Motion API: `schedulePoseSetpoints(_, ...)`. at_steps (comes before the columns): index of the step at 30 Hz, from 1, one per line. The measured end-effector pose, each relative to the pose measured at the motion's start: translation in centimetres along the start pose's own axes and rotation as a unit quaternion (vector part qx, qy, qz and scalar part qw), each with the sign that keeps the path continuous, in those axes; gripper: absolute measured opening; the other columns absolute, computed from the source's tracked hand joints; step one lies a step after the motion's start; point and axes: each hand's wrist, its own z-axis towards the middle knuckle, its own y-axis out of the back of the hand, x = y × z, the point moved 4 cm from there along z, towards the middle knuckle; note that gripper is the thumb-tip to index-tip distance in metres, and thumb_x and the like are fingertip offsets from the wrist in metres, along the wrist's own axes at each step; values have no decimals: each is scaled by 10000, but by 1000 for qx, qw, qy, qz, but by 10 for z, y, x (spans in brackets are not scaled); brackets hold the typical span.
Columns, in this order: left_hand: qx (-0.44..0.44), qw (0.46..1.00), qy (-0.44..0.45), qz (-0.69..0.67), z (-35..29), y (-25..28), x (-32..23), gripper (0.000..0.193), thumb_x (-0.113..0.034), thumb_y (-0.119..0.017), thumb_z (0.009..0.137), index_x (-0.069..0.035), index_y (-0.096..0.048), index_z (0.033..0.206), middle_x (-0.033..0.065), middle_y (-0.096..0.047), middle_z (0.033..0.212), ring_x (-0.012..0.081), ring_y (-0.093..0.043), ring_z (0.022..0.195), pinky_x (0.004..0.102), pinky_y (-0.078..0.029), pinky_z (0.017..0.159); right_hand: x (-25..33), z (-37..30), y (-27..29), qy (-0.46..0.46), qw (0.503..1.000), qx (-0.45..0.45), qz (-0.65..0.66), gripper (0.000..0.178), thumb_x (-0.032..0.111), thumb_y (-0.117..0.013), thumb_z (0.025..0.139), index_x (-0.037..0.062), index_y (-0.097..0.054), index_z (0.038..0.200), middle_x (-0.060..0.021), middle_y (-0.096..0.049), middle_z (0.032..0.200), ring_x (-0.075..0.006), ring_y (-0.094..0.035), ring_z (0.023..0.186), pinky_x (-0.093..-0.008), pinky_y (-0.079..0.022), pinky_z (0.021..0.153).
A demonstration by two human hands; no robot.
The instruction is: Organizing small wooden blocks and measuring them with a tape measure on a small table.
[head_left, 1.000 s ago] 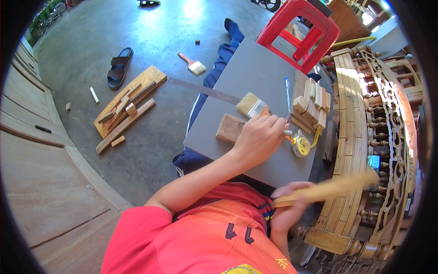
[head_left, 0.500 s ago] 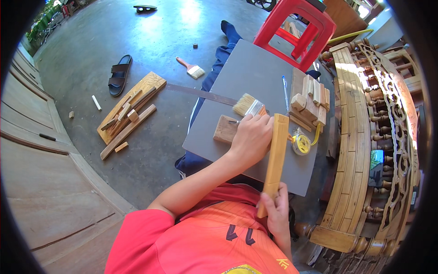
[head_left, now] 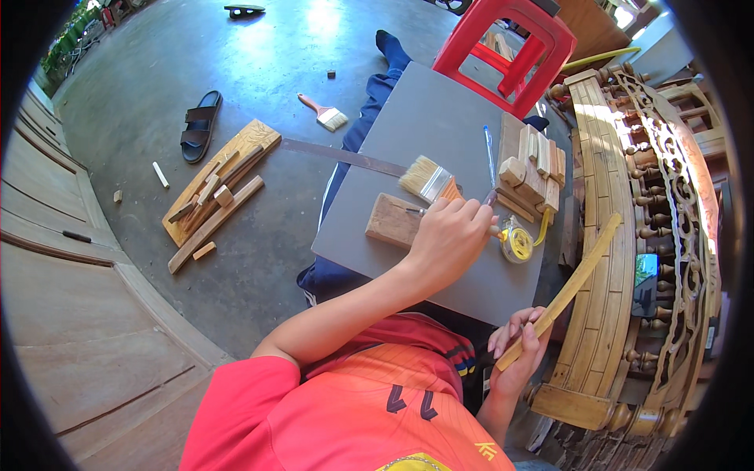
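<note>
My right hand (head_left: 521,363) grips the lower end of a long yellowish wooden strip (head_left: 577,281), which slants up and right beyond the board's edge. My left hand (head_left: 452,235) reaches over the grey board (head_left: 444,102), fingers closed and pointing right. A dark tip (head_left: 492,197) shows at those fingers; what they hold is mostly hidden. Just above the hand lies a paintbrush (head_left: 428,179) with pale bristles. Beside the wrist sits a wooden block (head_left: 393,220), with a thin metal piece (head_left: 415,210) over it. A yellow tape measure (head_left: 517,242) lies right of the hand.
Wood pieces (head_left: 534,161) are stacked at the board's right, by a blue pen (head_left: 489,153). A dark flat strip (head_left: 338,155) overhangs its left edge. Wood scraps (head_left: 216,192), another brush (head_left: 322,112) and a sandal (head_left: 202,125) lie on the floor. A red stool (head_left: 510,74) and wooden bench (head_left: 601,259) stand near.
My right hand has swung the wooden strip rightward, off the board, and turned its narrow edge up. My left hand has moved slightly right, away from the strip's upper end.
</note>
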Motion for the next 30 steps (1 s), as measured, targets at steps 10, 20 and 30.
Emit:
schedulePoseSetpoints(10, -60, 985, 43, -154, 13, 23, 4, 186, -160, -651, 919, -58, -519, 837, 112, -553, 744, 336, -587, 683, 442, -443, 605, 98, 14, 36, 319, 944, -68, 42, 524, 440, -622, 905, 73, -464, 1244, -85, -523, 955, -121, -454, 539, -297, -385, 560)
schedulePoseSetpoints(20, -68, 989, 20, -127, 9, 14, 5, 183, -169, -651, 916, -64, -519, 845, 100, -561, 763, 331, -591, 678, 440, -452, 603, -3, -8, -9, -102, 967, 84, -216, 325, 193, -616, 917, 71, -498, 1194, -44, -519, 834, -89, -461, 586, -244, -399, 553)
schedulePoseSetpoints(30, -50, 991, 14, -124, 9, 15, 6, 147, -167, -655, 905, -71, -548, 875, 93, -559, 775, 320, -603, 720, 433, -464, 635, -8, -11, -17, 63, 998, 5, -31, 448, 424, -529, 987, 75, -449, 1257, -36, -485, 850, -121, -449, 604, -266, -373, 550)
